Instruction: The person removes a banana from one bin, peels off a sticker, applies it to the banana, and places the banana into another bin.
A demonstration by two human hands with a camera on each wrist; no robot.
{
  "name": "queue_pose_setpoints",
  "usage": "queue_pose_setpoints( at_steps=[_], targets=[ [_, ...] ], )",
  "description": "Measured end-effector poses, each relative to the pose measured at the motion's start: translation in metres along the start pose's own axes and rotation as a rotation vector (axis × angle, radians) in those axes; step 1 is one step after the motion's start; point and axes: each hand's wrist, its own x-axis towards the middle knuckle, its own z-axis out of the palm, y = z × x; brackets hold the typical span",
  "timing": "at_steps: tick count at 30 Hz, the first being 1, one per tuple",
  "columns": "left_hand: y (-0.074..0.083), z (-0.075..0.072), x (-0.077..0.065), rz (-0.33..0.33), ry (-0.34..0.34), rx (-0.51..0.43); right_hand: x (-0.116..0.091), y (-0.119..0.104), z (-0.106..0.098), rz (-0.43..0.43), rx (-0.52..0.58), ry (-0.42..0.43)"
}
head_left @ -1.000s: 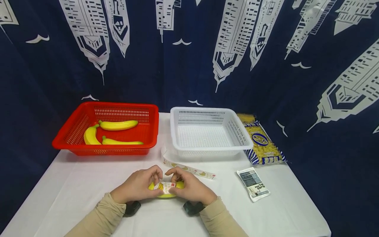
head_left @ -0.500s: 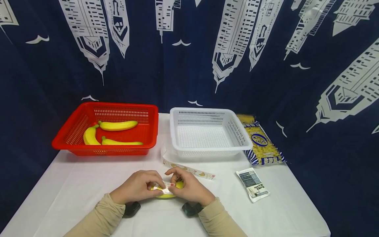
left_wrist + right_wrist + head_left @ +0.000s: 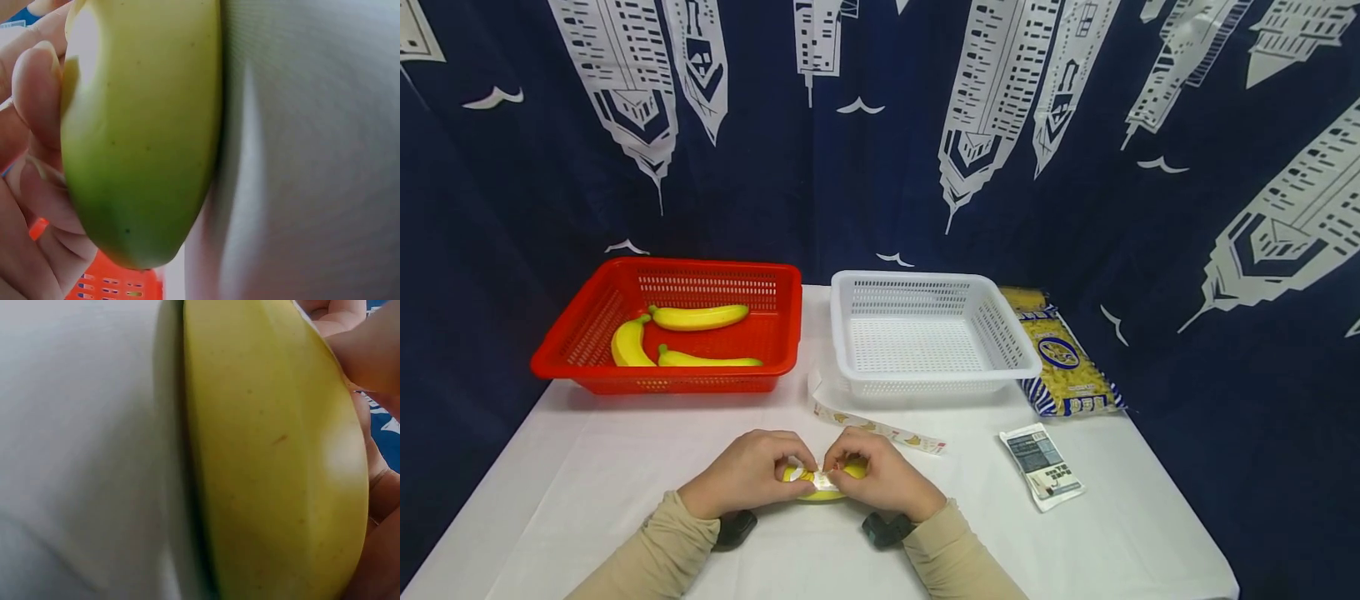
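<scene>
A yellow banana with a greenish tip lies on the white cloth, between both hands. Across its top is a white printed sticker, partly hidden by fingers. My left hand pinches the sticker's left side between thumb and forefinger, its other fingers bent against the far side of the banana. From the other side my right hand pinches the sticker's right end with thumb and forefinger. Close up, the banana fills much of the left wrist view and of the right wrist view, with curled fingers behind it.
A red basket with several bananas stands back left; a white basket stands beside it. A printed sticker strip lies just beyond the hands. At the right are a yellow bag and a small white packet.
The left forefinger has come down onto the sticker. The right fingertips have lowered and drawn toward the left ones, covering more of the sticker. The baskets and packets stay put.
</scene>
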Motion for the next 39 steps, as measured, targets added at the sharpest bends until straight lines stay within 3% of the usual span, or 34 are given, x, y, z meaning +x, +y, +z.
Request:
queue_pose_setpoints(
  at_steps=[9,15,28,39],
  targets=[
    [-0.003,0.003,-0.001,0.03,0.03,0.053,-0.001,0.003,-0.003,-0.026,-0.091,0.024],
    [-0.004,0.003,-0.001,-0.006,0.011,0.117,-0.002,0.003,-0.005,-0.026,-0.142,0.035],
    [-0.003,0.001,-0.001,-0.087,-0.022,0.184,-0.004,-0.003,-0.01,0.078,-0.191,-0.034],
    [-0.002,0.001,-0.002,-0.063,-0.045,0.188,-0.004,-0.005,-0.003,0.092,-0.174,-0.097]
  ],
)
